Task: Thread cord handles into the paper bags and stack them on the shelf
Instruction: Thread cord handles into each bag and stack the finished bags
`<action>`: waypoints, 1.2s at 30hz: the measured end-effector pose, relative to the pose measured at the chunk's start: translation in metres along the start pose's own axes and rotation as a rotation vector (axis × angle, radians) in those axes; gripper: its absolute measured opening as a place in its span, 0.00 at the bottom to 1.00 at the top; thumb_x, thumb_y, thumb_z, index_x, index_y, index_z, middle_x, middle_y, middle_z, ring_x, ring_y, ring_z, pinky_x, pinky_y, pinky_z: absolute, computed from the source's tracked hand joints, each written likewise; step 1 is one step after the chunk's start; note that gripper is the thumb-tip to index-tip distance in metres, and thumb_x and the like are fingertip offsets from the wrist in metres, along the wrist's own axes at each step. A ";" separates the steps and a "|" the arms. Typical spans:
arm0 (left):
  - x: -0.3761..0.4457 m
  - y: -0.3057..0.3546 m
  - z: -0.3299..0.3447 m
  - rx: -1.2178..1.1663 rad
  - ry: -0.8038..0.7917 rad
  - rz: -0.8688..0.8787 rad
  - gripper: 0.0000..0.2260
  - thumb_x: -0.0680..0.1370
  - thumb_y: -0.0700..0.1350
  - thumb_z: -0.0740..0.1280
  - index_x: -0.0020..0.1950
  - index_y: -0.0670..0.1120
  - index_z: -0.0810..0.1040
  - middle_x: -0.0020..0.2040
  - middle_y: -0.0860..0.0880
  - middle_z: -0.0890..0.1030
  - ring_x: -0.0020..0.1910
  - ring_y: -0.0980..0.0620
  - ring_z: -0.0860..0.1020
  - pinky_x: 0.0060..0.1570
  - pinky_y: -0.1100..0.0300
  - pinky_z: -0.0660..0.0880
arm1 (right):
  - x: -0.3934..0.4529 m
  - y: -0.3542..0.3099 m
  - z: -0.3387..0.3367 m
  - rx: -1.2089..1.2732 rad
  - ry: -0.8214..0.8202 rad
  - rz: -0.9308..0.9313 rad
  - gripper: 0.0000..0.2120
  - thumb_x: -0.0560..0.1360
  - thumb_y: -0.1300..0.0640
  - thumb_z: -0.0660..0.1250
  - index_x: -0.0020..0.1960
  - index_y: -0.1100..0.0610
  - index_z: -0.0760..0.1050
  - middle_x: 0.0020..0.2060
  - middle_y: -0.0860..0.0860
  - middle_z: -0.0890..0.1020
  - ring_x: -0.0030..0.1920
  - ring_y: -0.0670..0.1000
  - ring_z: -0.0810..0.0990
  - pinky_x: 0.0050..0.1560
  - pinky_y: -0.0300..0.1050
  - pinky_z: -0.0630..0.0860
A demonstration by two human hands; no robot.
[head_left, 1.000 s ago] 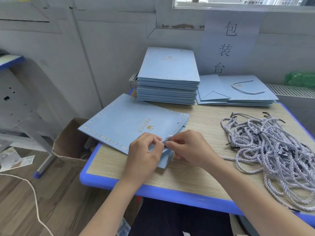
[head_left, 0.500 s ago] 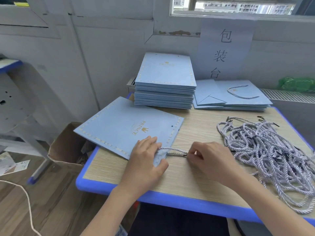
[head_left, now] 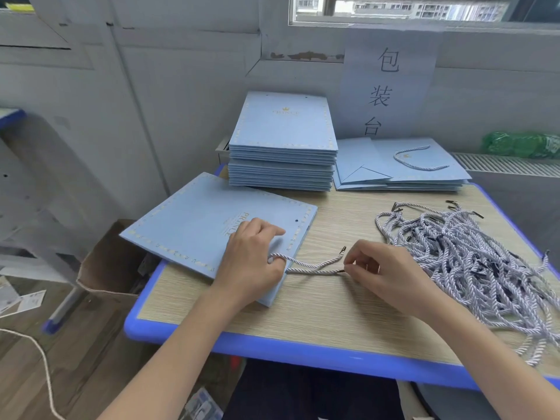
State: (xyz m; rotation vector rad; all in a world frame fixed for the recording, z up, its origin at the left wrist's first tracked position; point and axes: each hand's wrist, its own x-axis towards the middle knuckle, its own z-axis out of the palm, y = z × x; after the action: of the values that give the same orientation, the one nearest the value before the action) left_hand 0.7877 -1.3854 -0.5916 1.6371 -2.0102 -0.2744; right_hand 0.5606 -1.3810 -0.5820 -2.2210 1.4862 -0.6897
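A flat light-blue paper bag (head_left: 194,225) with gold "PRINCE" print lies at the table's left front, one punched hole showing near its right edge. My left hand (head_left: 253,262) presses down on the bag's near right corner, where a white twisted cord (head_left: 312,266) comes out from under the fingers. The cord runs right in two strands. My right hand (head_left: 381,274) pinches the metal tip of the lower strand; the upper strand's tip lies free just above.
A tall stack of unthreaded blue bags (head_left: 283,147) stands at the back, a lower stack with cord handles (head_left: 403,168) to its right. Loose cords (head_left: 472,262) heap on the right side. The table has a blue rim (head_left: 272,350); a cardboard box (head_left: 112,262) sits on the floor left.
My right hand has drawn the cord out to the right, away from the bag, so more cord lies on the table. My left hand stays pressed on the bag's corner.
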 end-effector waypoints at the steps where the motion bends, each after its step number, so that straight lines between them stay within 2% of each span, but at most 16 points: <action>1: 0.003 0.001 0.000 -0.026 -0.038 0.003 0.20 0.74 0.47 0.61 0.66 0.48 0.74 0.63 0.51 0.72 0.65 0.52 0.66 0.63 0.61 0.60 | 0.003 0.000 0.001 -0.001 0.024 0.006 0.09 0.73 0.61 0.68 0.42 0.48 0.74 0.31 0.44 0.75 0.34 0.42 0.72 0.36 0.35 0.67; 3: 0.008 0.002 0.001 -0.041 -0.101 0.003 0.22 0.74 0.48 0.65 0.69 0.48 0.71 0.70 0.52 0.68 0.71 0.53 0.62 0.67 0.61 0.56 | 0.010 0.001 0.004 -0.033 0.066 0.021 0.07 0.74 0.60 0.67 0.48 0.48 0.75 0.34 0.43 0.74 0.33 0.42 0.71 0.40 0.40 0.69; 6: 0.010 0.000 0.003 0.003 -0.154 -0.014 0.31 0.67 0.57 0.59 0.69 0.51 0.70 0.71 0.54 0.67 0.71 0.55 0.61 0.68 0.61 0.55 | 0.020 0.002 0.008 -0.198 0.046 0.046 0.09 0.76 0.56 0.66 0.55 0.50 0.78 0.43 0.44 0.72 0.39 0.45 0.70 0.45 0.45 0.72; 8: 0.008 -0.001 0.003 0.054 -0.157 0.005 0.33 0.65 0.62 0.57 0.68 0.52 0.71 0.65 0.56 0.70 0.66 0.55 0.65 0.62 0.61 0.57 | 0.026 0.002 0.009 -0.264 0.019 0.048 0.06 0.76 0.54 0.65 0.52 0.51 0.79 0.47 0.46 0.71 0.41 0.47 0.69 0.44 0.45 0.71; 11: 0.002 -0.005 0.004 0.056 -0.105 0.043 0.36 0.61 0.70 0.53 0.63 0.54 0.74 0.51 0.57 0.68 0.54 0.56 0.65 0.52 0.63 0.58 | 0.034 0.001 0.010 -0.233 0.013 0.003 0.04 0.75 0.58 0.66 0.46 0.56 0.79 0.45 0.47 0.72 0.41 0.49 0.71 0.45 0.46 0.71; 13: -0.006 -0.006 0.006 0.053 -0.070 0.059 0.36 0.61 0.70 0.52 0.61 0.54 0.75 0.49 0.57 0.66 0.52 0.56 0.65 0.52 0.62 0.59 | 0.042 -0.002 0.011 -0.084 0.062 -0.015 0.03 0.74 0.62 0.67 0.42 0.57 0.78 0.39 0.48 0.75 0.39 0.50 0.73 0.44 0.45 0.72; 16: -0.016 -0.005 0.010 0.011 -0.050 0.067 0.33 0.62 0.70 0.55 0.61 0.54 0.75 0.49 0.57 0.66 0.53 0.57 0.66 0.52 0.64 0.59 | 0.057 -0.011 0.011 0.249 0.127 0.097 0.06 0.75 0.62 0.67 0.41 0.54 0.77 0.31 0.46 0.77 0.33 0.45 0.74 0.39 0.38 0.71; 18: -0.020 -0.005 0.010 -0.029 -0.042 0.068 0.32 0.62 0.69 0.57 0.60 0.53 0.75 0.50 0.57 0.68 0.53 0.57 0.66 0.53 0.64 0.61 | 0.065 -0.018 0.015 0.498 0.104 0.135 0.07 0.75 0.63 0.66 0.42 0.53 0.78 0.30 0.48 0.78 0.32 0.44 0.75 0.37 0.37 0.73; 20: -0.021 -0.004 0.009 -0.060 -0.039 0.073 0.31 0.62 0.67 0.59 0.60 0.52 0.75 0.52 0.57 0.69 0.54 0.57 0.67 0.55 0.65 0.62 | 0.068 -0.023 0.021 0.599 0.062 0.136 0.07 0.75 0.65 0.67 0.42 0.54 0.79 0.30 0.49 0.79 0.31 0.43 0.77 0.36 0.36 0.74; 23: -0.021 -0.005 0.008 -0.088 -0.030 0.069 0.28 0.63 0.65 0.60 0.57 0.52 0.75 0.51 0.57 0.70 0.54 0.58 0.67 0.55 0.67 0.62 | 0.065 -0.024 0.028 0.558 0.004 0.131 0.06 0.72 0.65 0.70 0.40 0.55 0.81 0.29 0.48 0.81 0.30 0.41 0.77 0.35 0.33 0.74; 27: -0.021 -0.006 0.009 -0.092 -0.009 0.062 0.23 0.64 0.64 0.61 0.51 0.51 0.76 0.49 0.57 0.70 0.51 0.57 0.67 0.54 0.63 0.64 | 0.061 -0.025 0.035 0.316 0.001 0.045 0.04 0.71 0.63 0.71 0.40 0.56 0.82 0.29 0.43 0.80 0.30 0.37 0.75 0.36 0.28 0.69; 29: -0.020 -0.006 0.009 -0.099 -0.011 0.060 0.23 0.64 0.64 0.61 0.50 0.51 0.76 0.48 0.58 0.69 0.51 0.58 0.67 0.54 0.63 0.64 | 0.062 -0.025 0.040 0.220 0.043 0.008 0.02 0.71 0.62 0.71 0.41 0.56 0.82 0.30 0.42 0.79 0.32 0.39 0.76 0.38 0.30 0.69; 31: -0.021 -0.006 0.009 -0.103 -0.015 0.059 0.22 0.64 0.64 0.61 0.51 0.51 0.77 0.49 0.58 0.70 0.52 0.58 0.67 0.55 0.62 0.65 | 0.063 -0.024 0.043 0.141 0.101 -0.001 0.01 0.72 0.59 0.71 0.41 0.55 0.81 0.32 0.43 0.79 0.34 0.44 0.76 0.42 0.38 0.71; 33: -0.021 -0.006 0.009 -0.103 -0.013 0.059 0.23 0.65 0.64 0.61 0.51 0.51 0.77 0.49 0.58 0.70 0.52 0.58 0.67 0.55 0.61 0.65 | 0.063 -0.022 0.045 0.098 0.143 0.000 0.01 0.72 0.58 0.71 0.42 0.55 0.80 0.34 0.44 0.79 0.35 0.47 0.75 0.43 0.41 0.71; 36: -0.021 -0.007 0.009 -0.099 -0.010 0.058 0.23 0.65 0.64 0.61 0.51 0.51 0.77 0.49 0.58 0.70 0.52 0.58 0.67 0.55 0.61 0.66 | 0.062 -0.023 0.048 0.102 0.159 -0.017 0.01 0.72 0.58 0.71 0.42 0.55 0.80 0.34 0.44 0.80 0.32 0.43 0.74 0.41 0.39 0.71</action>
State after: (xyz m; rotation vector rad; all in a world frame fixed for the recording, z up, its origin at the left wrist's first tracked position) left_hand 0.7913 -1.3685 -0.6085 1.5177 -2.0152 -0.3557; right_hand 0.6258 -1.4286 -0.5967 -2.1466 1.4715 -0.9459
